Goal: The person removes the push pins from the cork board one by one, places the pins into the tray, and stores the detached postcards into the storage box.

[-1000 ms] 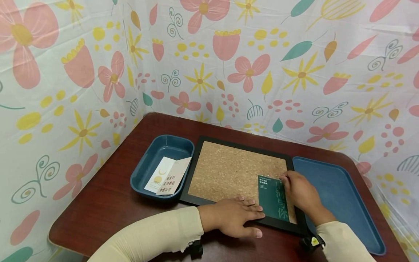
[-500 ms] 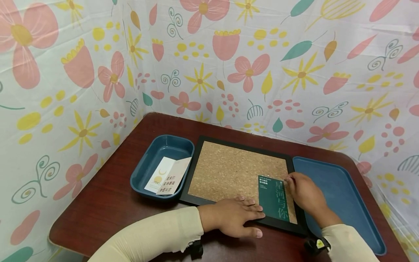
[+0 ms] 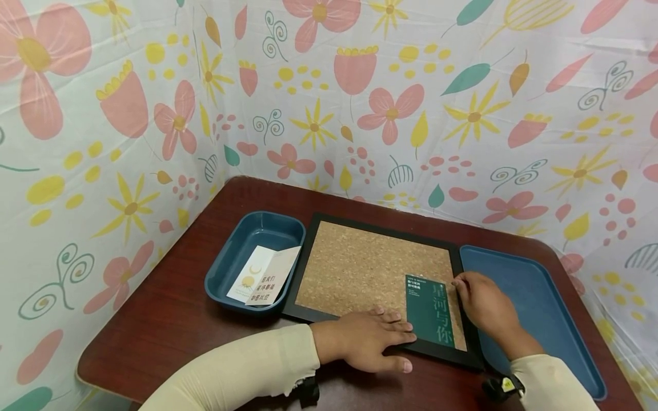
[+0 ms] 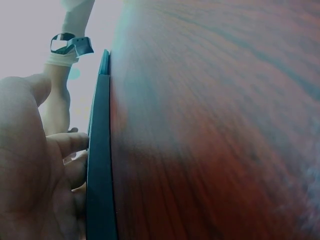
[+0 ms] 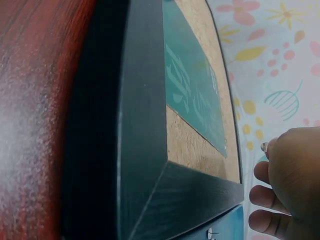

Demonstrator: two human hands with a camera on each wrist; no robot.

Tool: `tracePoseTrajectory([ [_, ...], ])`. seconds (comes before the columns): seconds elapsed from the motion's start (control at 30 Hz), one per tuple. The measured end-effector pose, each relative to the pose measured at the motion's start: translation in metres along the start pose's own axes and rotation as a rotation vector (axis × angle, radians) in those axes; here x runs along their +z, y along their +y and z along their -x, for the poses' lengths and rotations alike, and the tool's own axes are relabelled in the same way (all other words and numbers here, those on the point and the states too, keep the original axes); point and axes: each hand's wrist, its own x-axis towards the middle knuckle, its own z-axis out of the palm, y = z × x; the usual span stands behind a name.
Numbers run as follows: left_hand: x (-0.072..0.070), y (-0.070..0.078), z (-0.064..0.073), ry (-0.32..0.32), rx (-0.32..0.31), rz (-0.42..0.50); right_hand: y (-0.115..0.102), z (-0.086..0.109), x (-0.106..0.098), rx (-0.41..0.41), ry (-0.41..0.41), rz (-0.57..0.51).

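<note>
A cork board (image 3: 360, 260) in a black frame (image 3: 398, 230) lies on the table. On its right part lies a dark green card (image 3: 428, 308) with pale lettering. My left hand (image 3: 367, 341) rests spread out on the board's near edge, fingertips at the card's lower left side. My right hand (image 3: 485, 305) is raised over the frame's right side, just off the card's upper right corner. In the right wrist view, its thumb and finger pinch a small shiny pushpin (image 5: 264, 147), mostly hidden by the hand. Whether pins sit in the card is too small to tell.
Left of the board stands a deep blue tray (image 3: 226, 251) holding a folded pale card (image 3: 264, 277). A flat blue tray (image 3: 534, 297) lies at the right; the right wrist view shows another small clear pushpin (image 5: 210, 233) in it. Patterned cloth (image 3: 329, 114) hangs behind.
My right hand has drawn a little to the right, off the green card's upper right corner, still pinching. The left hand, card and board stay where they were.
</note>
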Motion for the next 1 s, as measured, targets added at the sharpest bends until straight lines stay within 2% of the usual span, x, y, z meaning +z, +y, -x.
tracePoseTrajectory([
  [0.7, -0.001, 0.000, 0.000, -0.004, -0.003, -0.006, 0.017, 0.009, -0.006, 0.047, -0.003, 0.009],
  [1.0, -0.001, 0.000, 0.001, -0.003, -0.001, -0.004, 0.026, 0.013, -0.010, 0.037, 0.022, 0.024],
])
